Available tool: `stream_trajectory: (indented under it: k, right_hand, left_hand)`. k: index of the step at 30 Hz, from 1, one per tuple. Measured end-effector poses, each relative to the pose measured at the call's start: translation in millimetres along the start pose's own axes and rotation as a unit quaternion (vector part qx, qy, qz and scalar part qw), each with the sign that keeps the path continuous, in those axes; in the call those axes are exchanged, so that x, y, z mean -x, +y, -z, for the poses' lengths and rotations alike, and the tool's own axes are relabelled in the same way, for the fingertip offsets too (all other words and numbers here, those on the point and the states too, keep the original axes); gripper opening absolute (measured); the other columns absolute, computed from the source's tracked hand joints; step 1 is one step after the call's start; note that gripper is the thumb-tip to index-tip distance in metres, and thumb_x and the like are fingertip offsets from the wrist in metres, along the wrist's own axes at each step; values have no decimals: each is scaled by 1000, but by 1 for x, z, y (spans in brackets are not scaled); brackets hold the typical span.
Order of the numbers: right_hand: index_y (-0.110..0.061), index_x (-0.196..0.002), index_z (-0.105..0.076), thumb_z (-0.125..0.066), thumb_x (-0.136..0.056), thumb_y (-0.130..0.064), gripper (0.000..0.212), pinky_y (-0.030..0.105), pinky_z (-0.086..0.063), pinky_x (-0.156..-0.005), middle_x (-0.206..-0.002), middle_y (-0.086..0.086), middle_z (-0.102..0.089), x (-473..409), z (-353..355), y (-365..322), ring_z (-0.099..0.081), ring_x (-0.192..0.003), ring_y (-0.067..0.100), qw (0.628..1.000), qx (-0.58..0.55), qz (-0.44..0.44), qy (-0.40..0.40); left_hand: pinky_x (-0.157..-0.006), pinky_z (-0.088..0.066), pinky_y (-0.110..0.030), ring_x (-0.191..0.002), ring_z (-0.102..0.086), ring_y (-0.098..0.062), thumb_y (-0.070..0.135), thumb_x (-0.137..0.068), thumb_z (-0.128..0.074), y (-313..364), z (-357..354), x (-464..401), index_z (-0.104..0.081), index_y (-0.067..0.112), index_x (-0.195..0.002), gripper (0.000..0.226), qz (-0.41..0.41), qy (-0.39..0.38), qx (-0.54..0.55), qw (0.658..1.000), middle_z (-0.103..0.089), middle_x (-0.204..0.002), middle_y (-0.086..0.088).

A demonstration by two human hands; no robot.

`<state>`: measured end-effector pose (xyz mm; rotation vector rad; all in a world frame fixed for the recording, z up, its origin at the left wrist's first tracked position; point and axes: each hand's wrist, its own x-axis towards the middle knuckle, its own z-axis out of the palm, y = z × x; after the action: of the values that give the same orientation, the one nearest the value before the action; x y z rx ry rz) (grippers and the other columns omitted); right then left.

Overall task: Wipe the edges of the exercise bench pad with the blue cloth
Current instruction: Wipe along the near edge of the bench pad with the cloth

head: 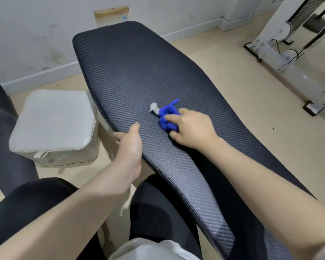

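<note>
The black textured exercise bench pad [131, 72] runs diagonally from the far wall toward me. A crumpled blue cloth [167, 117] with a small white tag lies on the pad's middle. My right hand [191, 128] rests on the cloth, fingers closed around it, a ring on one finger. My left hand [129, 143] grips the pad's left edge, thumb on top and fingers curled under the rim.
A grey-white cushioned stool [54, 124] stands on the floor left of the pad. Another black pad [0, 128] is at the far left. A white machine frame [281, 53] stands at the right. My dark-trousered legs are below the pad.
</note>
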<state>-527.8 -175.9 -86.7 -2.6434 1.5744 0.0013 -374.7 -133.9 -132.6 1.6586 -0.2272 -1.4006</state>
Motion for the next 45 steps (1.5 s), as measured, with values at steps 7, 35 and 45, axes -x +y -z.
stream_trajectory:
  k: [7,35,45]
  right_hand:
    - [-33,-108,-57,-49,-82,-37,28,29,-36,-64,-99,1,-56,24,0,1,-60,-93,28,1000,-11,-8,-2]
    - [-27,-105,-58,-48,-82,-38,27,31,-41,-66,-104,6,-61,43,-3,25,-62,-94,31,995,21,-96,-10]
    - [-26,-106,-62,-48,-81,-30,29,32,-44,-74,-111,9,-61,13,-2,101,-60,-98,35,953,-14,-302,7]
  left_hand:
    - [-105,-8,-9,-143,-16,-18,15,-89,-59,17,11,33,-17,14,-151,75,-272,47,-264,924,-12,-156,-6]
    - [-99,-29,-37,-120,-34,-28,68,-73,-56,31,-24,38,-55,19,-127,72,-415,-88,-716,554,-35,-126,-8]
    - [-98,-30,-37,-117,-34,-27,65,-77,-54,33,-46,38,-41,29,-140,74,-434,-107,-690,569,-34,-125,-6]
